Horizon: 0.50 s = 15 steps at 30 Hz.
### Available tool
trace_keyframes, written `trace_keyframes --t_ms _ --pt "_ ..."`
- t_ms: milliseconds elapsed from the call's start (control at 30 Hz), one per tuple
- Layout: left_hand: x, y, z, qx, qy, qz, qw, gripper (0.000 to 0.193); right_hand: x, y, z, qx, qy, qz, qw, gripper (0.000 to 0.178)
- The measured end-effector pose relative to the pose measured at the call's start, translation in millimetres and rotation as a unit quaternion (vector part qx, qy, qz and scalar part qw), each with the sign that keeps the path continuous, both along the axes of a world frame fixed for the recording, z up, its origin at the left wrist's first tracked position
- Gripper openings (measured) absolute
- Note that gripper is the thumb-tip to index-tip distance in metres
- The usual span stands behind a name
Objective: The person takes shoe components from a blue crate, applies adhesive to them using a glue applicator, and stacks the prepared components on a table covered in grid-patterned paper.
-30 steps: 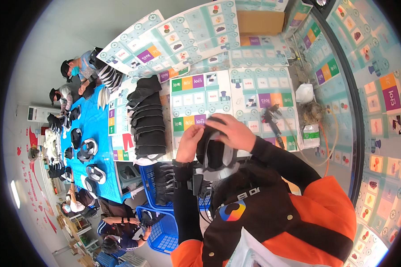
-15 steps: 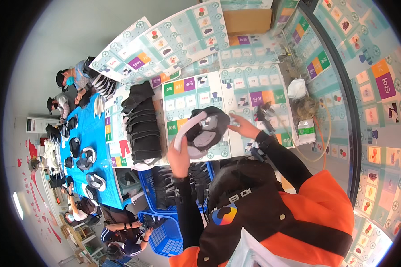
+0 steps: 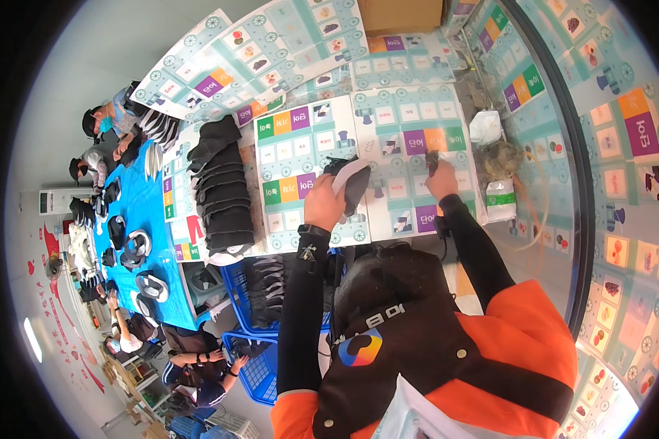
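Observation:
My left hand is closed on a dark cap-like fabric piece, gripping it by its pale grey band. The piece is tilted on edge over the table, its dark side toward the right. Apart from it, my right hand is wrapped round a small dark hand tool on the right of the table. Most of the tool is hidden in the fist, so its exact kind does not show.
A row of stacked dark fabric pieces lies left of my left hand. Blue baskets stand below the table edge. A pale hose loops at the right, by a white-and-green packet. Co-workers sit around a blue-covered table.
My right hand has let go of the fabric piece and moved right to take hold of the dark tool. The left hand has turned the piece on edge and shifted slightly right and up.

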<state>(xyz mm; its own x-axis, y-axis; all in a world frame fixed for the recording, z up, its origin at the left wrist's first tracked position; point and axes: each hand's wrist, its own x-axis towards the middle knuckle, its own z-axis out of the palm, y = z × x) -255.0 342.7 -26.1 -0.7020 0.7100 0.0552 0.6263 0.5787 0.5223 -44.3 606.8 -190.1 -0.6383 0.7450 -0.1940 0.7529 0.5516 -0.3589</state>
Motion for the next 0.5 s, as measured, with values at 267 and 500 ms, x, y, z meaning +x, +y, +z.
trace_keyframes --t_ms 267,500 --pt "-1.8 32.6 11.3 -0.014 -0.014 -0.011 1.0 0.041 -35.0 -71.7 96.5 -0.568 0.137 -0.017 0.811 0.02" --pt "-6.3 29.6 7.0 -0.003 -0.008 -0.016 1.0 0.043 -45.8 -90.4 98.1 -0.412 0.123 0.028 0.902 0.025"
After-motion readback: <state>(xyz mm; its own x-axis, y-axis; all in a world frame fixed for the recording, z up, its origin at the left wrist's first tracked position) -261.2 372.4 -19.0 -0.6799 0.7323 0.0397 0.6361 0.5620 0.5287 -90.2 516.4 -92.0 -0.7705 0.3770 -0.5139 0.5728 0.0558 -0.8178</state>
